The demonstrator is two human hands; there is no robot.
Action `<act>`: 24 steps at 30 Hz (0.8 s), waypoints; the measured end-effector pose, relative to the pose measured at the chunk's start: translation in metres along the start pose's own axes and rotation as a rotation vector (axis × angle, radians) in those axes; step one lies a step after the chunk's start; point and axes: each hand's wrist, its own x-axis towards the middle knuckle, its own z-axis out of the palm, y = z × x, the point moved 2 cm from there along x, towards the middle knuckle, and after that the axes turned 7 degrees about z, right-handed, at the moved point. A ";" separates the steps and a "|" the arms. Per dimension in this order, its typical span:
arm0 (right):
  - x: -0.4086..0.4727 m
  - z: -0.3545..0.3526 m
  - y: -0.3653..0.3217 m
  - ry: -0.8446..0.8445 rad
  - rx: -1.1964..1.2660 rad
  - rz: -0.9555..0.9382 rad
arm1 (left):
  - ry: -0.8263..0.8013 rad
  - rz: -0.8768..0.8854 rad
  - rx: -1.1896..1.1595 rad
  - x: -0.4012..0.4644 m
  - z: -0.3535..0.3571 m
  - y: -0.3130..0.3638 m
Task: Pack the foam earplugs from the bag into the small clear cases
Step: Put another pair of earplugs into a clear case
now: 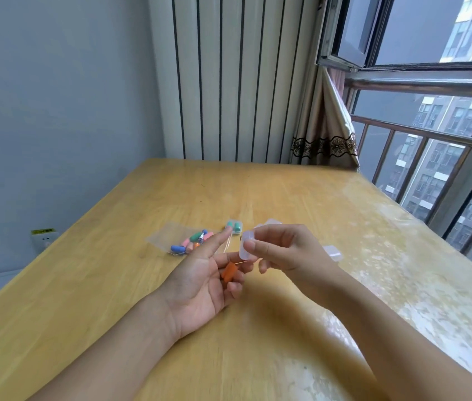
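Left hand (200,280) lying palm-up over the wooden table (258,342), index finger straight, other fingers curling round orange foam earplugs (229,271). Right hand (282,250) pinching a small clear plastic case (247,246). Clear plastic bag (182,241) of coloured earplugs lying behind, beside a case holding teal earplugs (234,226).

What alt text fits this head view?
Over a wooden table, the right hand pinches a small clear case while the left hand, palm up, holds an orange earplug. Behind them lie a clear bag of coloured earplugs, a case with green earplugs and another empty case.
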 end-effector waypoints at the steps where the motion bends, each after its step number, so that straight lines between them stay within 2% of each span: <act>1: 0.000 0.002 0.001 0.019 -0.028 0.006 | -0.005 -0.009 0.011 0.000 0.000 0.000; 5: 0.000 0.001 0.003 0.135 -0.137 0.045 | 0.066 0.010 0.105 0.001 -0.002 -0.001; 10: 0.002 0.003 0.010 0.070 0.217 0.374 | 0.145 0.108 0.198 0.003 -0.002 -0.001; 13: 0.001 0.003 0.012 0.030 0.282 0.488 | 0.180 0.178 0.382 0.005 -0.002 -0.004; 19: 0.000 0.000 0.012 0.048 0.286 0.549 | 0.262 0.309 0.692 0.006 -0.002 -0.008; 24: 0.001 0.004 0.014 0.123 0.103 0.512 | 0.285 0.408 0.881 0.007 0.000 -0.006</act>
